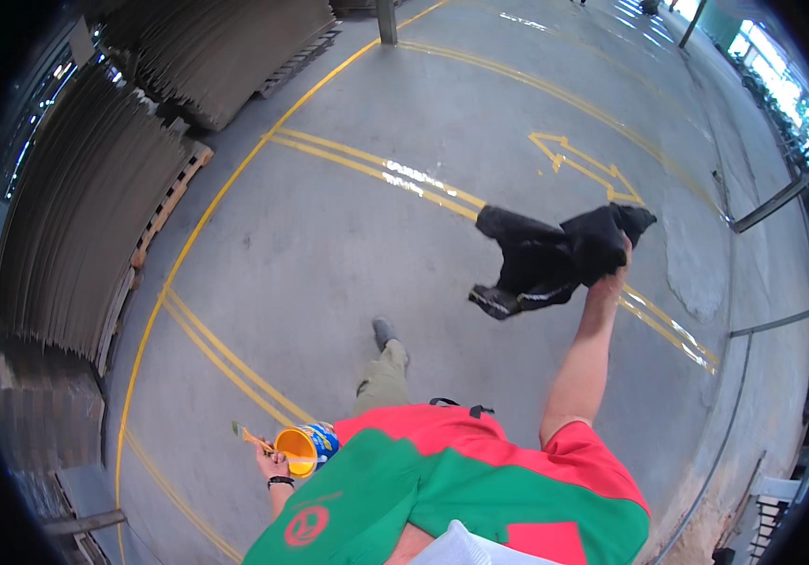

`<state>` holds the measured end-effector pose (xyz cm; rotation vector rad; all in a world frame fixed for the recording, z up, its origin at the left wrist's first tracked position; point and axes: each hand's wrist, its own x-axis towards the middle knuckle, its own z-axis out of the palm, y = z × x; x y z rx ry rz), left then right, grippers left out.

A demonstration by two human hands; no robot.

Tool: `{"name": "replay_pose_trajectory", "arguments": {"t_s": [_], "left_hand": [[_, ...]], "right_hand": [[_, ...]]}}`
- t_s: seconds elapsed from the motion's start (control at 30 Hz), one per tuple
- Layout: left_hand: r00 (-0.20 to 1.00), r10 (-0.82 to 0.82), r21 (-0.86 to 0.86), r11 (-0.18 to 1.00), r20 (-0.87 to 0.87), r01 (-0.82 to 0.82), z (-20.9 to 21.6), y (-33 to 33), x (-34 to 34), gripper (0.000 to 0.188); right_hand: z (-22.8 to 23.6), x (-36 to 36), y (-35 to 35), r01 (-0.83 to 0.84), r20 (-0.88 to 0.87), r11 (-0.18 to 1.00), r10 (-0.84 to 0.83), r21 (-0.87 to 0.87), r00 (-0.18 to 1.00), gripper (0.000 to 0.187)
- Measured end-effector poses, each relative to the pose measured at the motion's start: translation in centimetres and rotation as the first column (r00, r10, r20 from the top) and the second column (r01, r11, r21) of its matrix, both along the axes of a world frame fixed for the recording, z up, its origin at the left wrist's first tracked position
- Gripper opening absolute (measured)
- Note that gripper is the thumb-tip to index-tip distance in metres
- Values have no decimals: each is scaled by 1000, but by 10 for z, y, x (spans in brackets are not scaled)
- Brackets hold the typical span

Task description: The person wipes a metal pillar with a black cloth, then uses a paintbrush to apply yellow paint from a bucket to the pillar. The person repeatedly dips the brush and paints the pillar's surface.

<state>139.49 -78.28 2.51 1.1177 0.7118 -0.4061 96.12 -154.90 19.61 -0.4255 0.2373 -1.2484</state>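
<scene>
At the lower left, my left hand (273, 462) is closed around a small brush (255, 440) with an orange handle and the bail of a tub. This tub (303, 450), yellow inside with a blue patterned outside, hangs tilted beside my body with its mouth facing the hand. My right arm reaches out ahead and to the right. In its grip, my right hand (623, 261) has a crumpled black cloth (541, 252), perhaps a garment, which dangles well above the floor. The cloth hides part of the fingers.
Tall stacks of flat brown cardboard sheets (84, 202) stand on wooden pallets (169, 202) along the left. Yellow lines and an arrow (588, 168) mark the grey floor (320, 235). A metal post (386, 21) rises ahead. Metal rails (781, 196) run along the right side.
</scene>
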Motion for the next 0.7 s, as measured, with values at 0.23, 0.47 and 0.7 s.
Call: {"name": "replay_pose_trajectory", "arguments": {"t_s": [0.23, 0.47, 0.7], "left_hand": [[993, -77, -61, 996, -84, 72, -33, -183, 132, 29], [991, -133, -82, 988, 13, 134, -24, -415, 331, 28], [996, -66, -107, 992, 52, 71, 19, -636, 475, 28]], "right_hand": [[-67, 47, -50, 355, -355, 917, -276, 180, 893, 51], [-113, 109, -136, 434, -349, 824, -312, 364, 884, 48], [-118, 301, -380, 359, -260, 812, -264, 460, 929, 53]]}}
